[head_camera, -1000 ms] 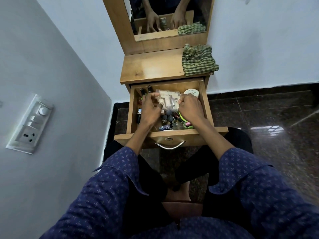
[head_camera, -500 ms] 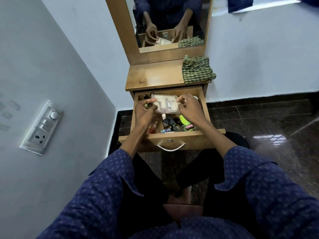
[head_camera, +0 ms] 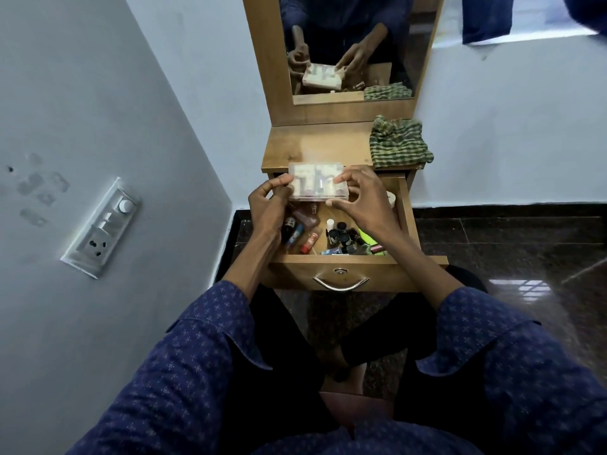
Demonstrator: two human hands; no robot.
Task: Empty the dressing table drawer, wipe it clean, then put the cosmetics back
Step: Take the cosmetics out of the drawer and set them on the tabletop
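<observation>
Over the wooden tabletop (head_camera: 315,147), at 12 o'clock from the drawer (head_camera: 405,218), the clear box (head_camera: 318,186) had just risen, pinched by left hand (head_camera: 267,205) and right hand (head_camera: 363,198) — emptying was underway.

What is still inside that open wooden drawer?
The open wooden drawer holds small dark bottles, a red tube and a white jar. The lifted clear plastic box and both hands hide its back.

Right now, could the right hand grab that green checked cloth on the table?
Probably not just yet. The right hand is busy holding the clear box together with the left hand. The cloth lies uncovered on the tabletop nearby, so once that hand lets go, yes.
</observation>
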